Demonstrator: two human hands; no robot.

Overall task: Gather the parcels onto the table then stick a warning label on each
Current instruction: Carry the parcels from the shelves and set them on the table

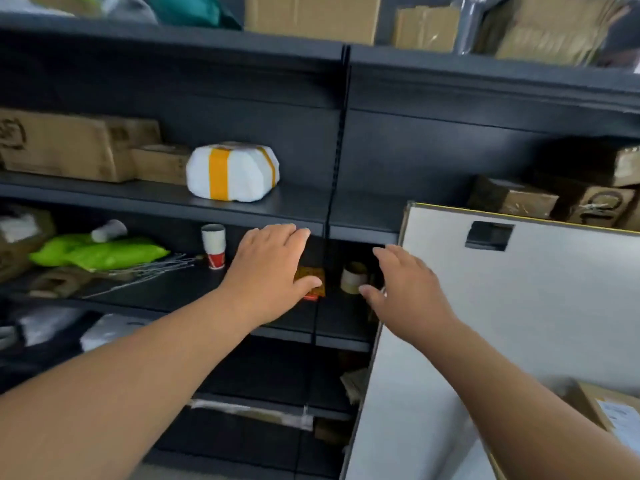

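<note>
Cup (213,244) and roll (353,277) (cardboard) flank left hand (268,271).

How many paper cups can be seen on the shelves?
2. An upright cup stands on the lower shelf just left of the left hand; a tipped cup lies further left, by the green bag. More may be hidden behind clutter.

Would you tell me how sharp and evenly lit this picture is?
Head view: mild blur throughout, print on boxes unreadable; wide-angle lens bows the shelf edges; lower shelves sit in deep shadow; the white parcel is brightly lit.
</note>
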